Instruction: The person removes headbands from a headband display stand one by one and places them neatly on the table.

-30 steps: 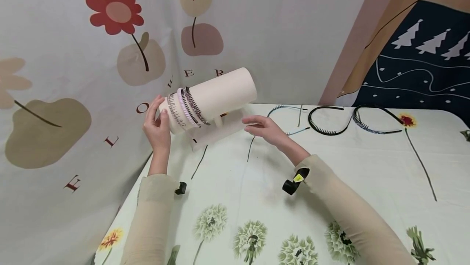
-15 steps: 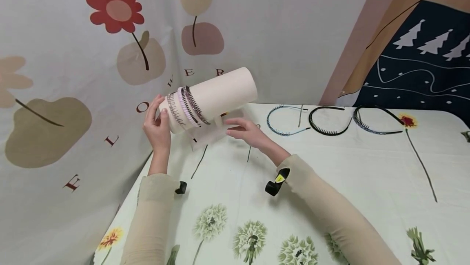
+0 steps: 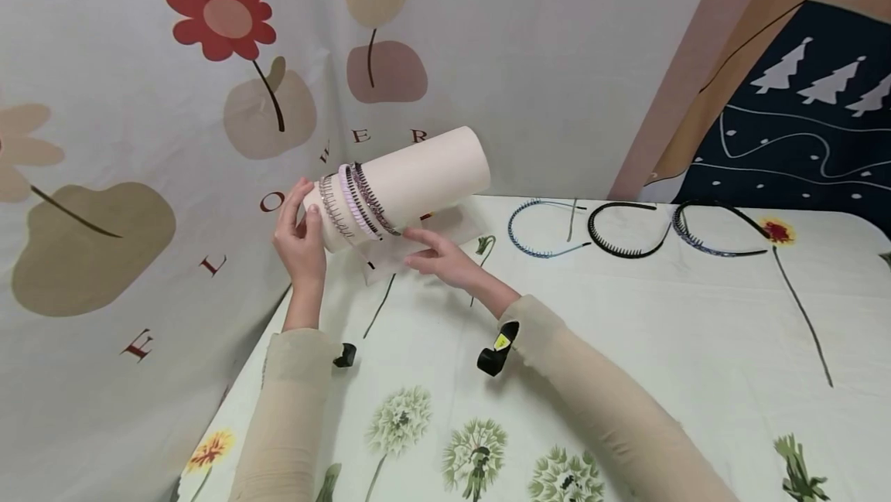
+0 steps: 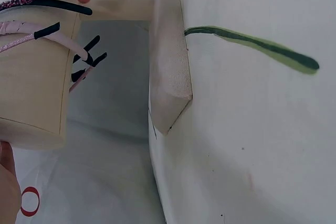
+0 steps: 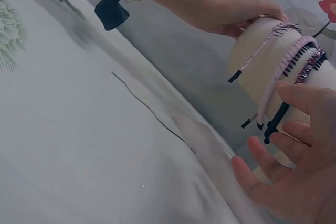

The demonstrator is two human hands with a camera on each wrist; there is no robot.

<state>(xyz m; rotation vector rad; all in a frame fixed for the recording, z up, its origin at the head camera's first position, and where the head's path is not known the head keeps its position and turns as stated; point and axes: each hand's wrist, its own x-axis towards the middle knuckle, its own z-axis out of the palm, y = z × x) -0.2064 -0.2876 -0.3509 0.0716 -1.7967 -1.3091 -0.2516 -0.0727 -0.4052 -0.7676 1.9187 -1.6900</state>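
A cream cylindrical headband stand [image 3: 425, 177] lies tilted, its right end higher, on a post above a flat base [image 3: 455, 225]. My left hand [image 3: 301, 243] holds its lower left end, fingers over the edge and thumb in front. Round that end sit a thin pink glittery headband [image 5: 261, 51], a wrapped pale pink one [image 5: 283, 66] and a dark one with red glitter [image 5: 310, 66]. My right hand [image 3: 445, 261], fingers spread, is at the dark headband's lower tip; whether it touches is unclear. The left wrist view shows the headbands' black tips under the cylinder.
To the right on the flowered tablecloth [image 3: 668, 316] lie a blue headband [image 3: 518, 237], a black toothed headband [image 3: 612, 251] and a dark blue patterned headband [image 3: 703, 247]. A printed cloth [image 3: 543, 61] hangs behind and to the left of the stand.
My right hand has moved left across the table to the headbands on the stand, uncovering the blue headband. My left hand and the stand stay in place.
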